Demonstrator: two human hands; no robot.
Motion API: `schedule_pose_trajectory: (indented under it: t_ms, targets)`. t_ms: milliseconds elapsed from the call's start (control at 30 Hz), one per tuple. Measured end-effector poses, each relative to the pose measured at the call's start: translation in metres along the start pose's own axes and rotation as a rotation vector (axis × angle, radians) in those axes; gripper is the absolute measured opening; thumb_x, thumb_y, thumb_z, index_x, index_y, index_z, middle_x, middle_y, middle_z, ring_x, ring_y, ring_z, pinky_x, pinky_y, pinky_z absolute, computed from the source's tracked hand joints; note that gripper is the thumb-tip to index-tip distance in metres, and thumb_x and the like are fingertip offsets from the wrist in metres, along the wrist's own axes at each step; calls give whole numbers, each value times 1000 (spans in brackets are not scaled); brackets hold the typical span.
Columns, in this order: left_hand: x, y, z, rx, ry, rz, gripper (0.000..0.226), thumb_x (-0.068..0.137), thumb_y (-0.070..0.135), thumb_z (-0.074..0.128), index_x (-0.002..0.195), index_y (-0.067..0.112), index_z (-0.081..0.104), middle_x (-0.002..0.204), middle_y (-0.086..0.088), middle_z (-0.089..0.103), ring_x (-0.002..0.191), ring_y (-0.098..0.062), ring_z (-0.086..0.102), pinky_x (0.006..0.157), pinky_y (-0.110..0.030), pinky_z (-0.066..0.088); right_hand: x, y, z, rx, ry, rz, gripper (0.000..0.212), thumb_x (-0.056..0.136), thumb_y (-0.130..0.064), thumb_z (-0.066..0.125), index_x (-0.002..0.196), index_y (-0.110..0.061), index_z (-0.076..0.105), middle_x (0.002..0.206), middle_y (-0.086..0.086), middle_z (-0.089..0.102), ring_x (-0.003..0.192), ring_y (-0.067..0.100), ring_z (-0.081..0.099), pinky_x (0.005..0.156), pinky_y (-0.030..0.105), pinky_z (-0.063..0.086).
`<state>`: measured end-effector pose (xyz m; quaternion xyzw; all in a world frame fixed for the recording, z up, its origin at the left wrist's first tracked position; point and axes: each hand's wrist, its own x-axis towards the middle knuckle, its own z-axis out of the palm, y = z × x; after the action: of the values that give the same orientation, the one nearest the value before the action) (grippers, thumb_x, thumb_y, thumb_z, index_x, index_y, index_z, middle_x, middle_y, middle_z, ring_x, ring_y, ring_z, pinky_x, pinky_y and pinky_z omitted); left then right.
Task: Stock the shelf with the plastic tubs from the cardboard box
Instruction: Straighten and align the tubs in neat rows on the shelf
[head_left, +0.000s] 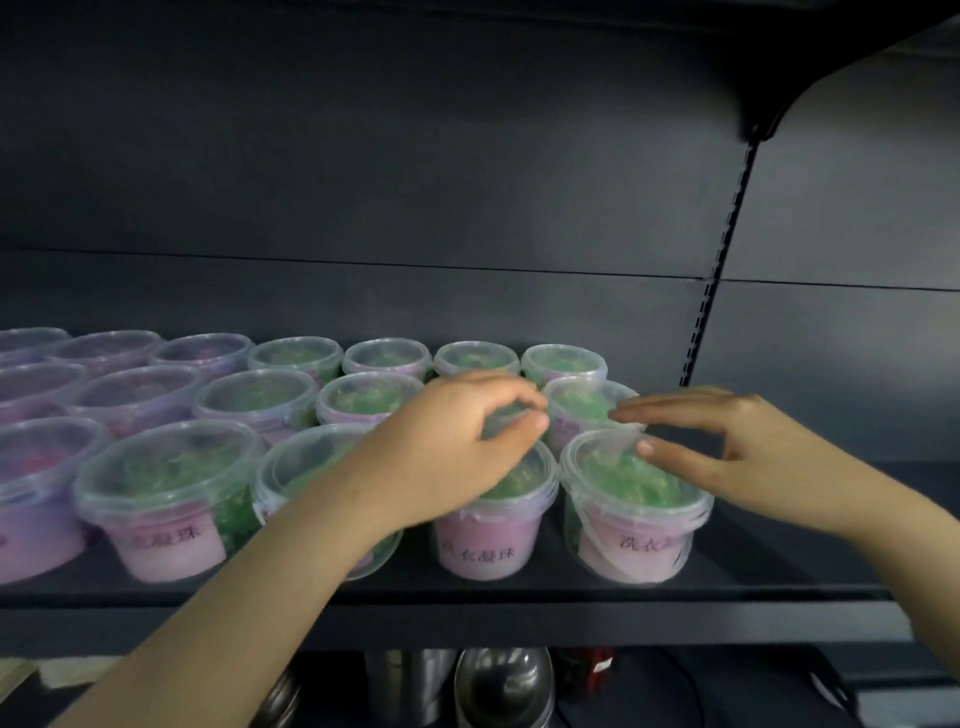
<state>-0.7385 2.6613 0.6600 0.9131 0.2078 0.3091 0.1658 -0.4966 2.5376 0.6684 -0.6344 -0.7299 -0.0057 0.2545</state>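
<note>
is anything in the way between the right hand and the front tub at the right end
Nothing visible does. The right hand is directly beside the front right tub, its thumb at the lid rim, with no other tub between them.

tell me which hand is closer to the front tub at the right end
Right. The right hand has its thumb at the lid rim of the front right tub; the left hand is over the neighbouring tub, further left.
</note>
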Motion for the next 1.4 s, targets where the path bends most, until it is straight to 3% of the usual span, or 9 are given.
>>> schedule_pose_trajectory:
  t_ms: [133, 367, 533, 700, 867, 967, 1100, 1300, 1400]
  targets:
    - [-32, -2, 6, 353, -81, 78, 43, 90, 53, 41, 126, 36, 56, 135, 23, 49, 123, 0, 42, 100, -19, 29, -34, -19, 6, -72, -16, 68, 47, 76, -62, 54, 121, -48, 60, 124, -38, 52, 120, -17, 41, 99, 0, 27]
    - [-46, -8, 15, 380, -18, 82, 33, 91, 43, 50, 123, 36, 56, 125, 18, 59, 113, -10, 53, 84, -27, 45, -53, -39, 29, -115, 118, 182, 34, 81, -34, 72, 114, -39, 68, 120, -26, 61, 118, 1, 53, 105, 19, 36]
    - [-50, -8, 21, 396, 12, 78, 32, 90, 45, 53, 120, 35, 58, 119, 16, 62, 109, -12, 56, 86, -32, 49, -51, -39, 35, -95, 121, 236, 33, 77, -41, 73, 110, -42, 69, 119, -27, 61, 114, -1, 52, 99, 10, 31]
    - [-48, -7, 21, 399, 16, 44, 34, 89, 50, 51, 121, 38, 56, 123, 19, 60, 112, -11, 52, 89, -30, 44, -43, -36, 34, -104, 105, 230, 31, 78, -41, 73, 108, -45, 68, 117, -26, 61, 108, -4, 48, 88, -6, 23]
    - [-49, -6, 21, 363, -22, 11, 37, 90, 48, 51, 126, 37, 53, 133, 19, 53, 123, -7, 44, 99, -28, 38, -47, -33, 31, -66, 90, 192, 34, 78, -45, 71, 112, -42, 68, 117, -30, 58, 115, -5, 47, 94, -1, 24]
    - [-50, -3, 20, 377, -43, 16, 42, 90, 44, 54, 131, 34, 52, 144, 15, 44, 134, -8, 36, 108, -30, 31, -52, -30, 32, -50, 150, 148, 32, 77, -44, 71, 108, -37, 72, 117, -25, 62, 116, -1, 50, 101, 12, 33]
    - [-45, 1, 16, 384, -20, -5, 35, 89, 44, 54, 123, 38, 56, 126, 21, 58, 117, -5, 50, 95, -31, 45, -47, -24, 24, 5, 111, 133, 20, 78, -32, 76, 98, -33, 74, 107, -25, 66, 110, 0, 56, 102, 26, 42]
    - [-69, -14, -3, 363, -15, 14, 51, 87, 58, 44, 136, 42, 45, 139, 30, 35, 134, 5, 28, 113, -26, 22, -41, -36, 28, -35, 170, 50, 30, 80, -40, 72, 110, -37, 70, 114, -25, 64, 114, 2, 52, 103, 20, 37]
    - [-87, -29, -33, 390, 12, -27, 60, 81, 64, 39, 134, 37, 51, 140, 21, 44, 132, 0, 35, 111, -19, 18, -30, -56, 41, -87, 162, -54, 34, 82, -39, 71, 114, -30, 70, 117, -18, 67, 116, 2, 54, 104, 22, 37]
